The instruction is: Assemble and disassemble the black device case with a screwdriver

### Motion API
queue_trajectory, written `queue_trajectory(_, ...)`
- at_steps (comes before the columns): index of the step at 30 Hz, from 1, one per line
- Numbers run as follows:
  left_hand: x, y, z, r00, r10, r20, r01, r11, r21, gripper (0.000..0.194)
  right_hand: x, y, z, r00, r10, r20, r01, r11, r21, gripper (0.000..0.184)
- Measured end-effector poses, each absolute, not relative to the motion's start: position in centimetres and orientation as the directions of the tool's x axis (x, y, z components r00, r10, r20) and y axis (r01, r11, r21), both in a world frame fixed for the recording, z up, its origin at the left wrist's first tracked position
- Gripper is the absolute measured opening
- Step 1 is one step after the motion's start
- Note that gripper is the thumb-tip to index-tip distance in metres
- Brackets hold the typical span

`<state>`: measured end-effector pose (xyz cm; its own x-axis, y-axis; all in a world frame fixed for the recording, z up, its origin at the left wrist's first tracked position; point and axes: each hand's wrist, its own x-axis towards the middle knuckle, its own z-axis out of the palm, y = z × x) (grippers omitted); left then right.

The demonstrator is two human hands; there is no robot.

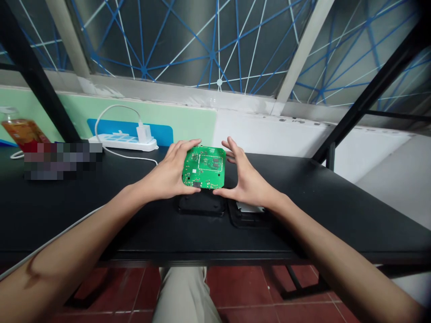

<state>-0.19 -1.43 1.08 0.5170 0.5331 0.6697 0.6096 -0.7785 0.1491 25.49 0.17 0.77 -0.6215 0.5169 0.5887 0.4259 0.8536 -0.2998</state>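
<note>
A green circuit board (207, 168) is held up over the desk, its flat face with small parts and a dotted rectangle turned towards me. My left hand (170, 172) grips it along the left side, thumb at the lower edge and fingers at the top. Around the right side of the board, my right hand (249, 179) has thumb and fingers spread; whether its thumb touches the lower edge I cannot tell. Below the board lies a black plastic housing (200, 205). Beside it, partly hidden by my right hand, is a black tray-like part (240, 220) with a silvery plate (249, 208) in it.
The black desk (141, 233) runs across in front of me. A white power strip (126, 141) with a plugged-in charger (144, 133) stands at the back left. Its white cable (116, 154) trails across the desk. An orange bottle (25, 132) stands far left; black frame posts rise on both sides.
</note>
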Motion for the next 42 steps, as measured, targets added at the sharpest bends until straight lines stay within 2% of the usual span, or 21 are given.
queue_trajectory(5,-0.12,-1.47,0.83,0.540,0.519,0.663,0.590,-0.795,0.141,0.113,25.35,0.10,0.89,-0.667,0.498,0.554,0.449,0.862,-0.235,0.132)
queue_trajectory(19,-0.09,-1.37,0.68,0.543,0.502,0.673,0.610,-0.787,0.094,0.114,25.50,0.23,0.96,-0.618,0.511,0.597,0.492,0.844,-0.212,0.135)
queue_trajectory(42,-0.05,-1.25,0.55,0.567,0.415,0.712,0.585,-0.811,0.007,0.114,25.45,-0.31,1.62,-0.620,0.460,0.636,0.529,0.844,-0.094,0.138)
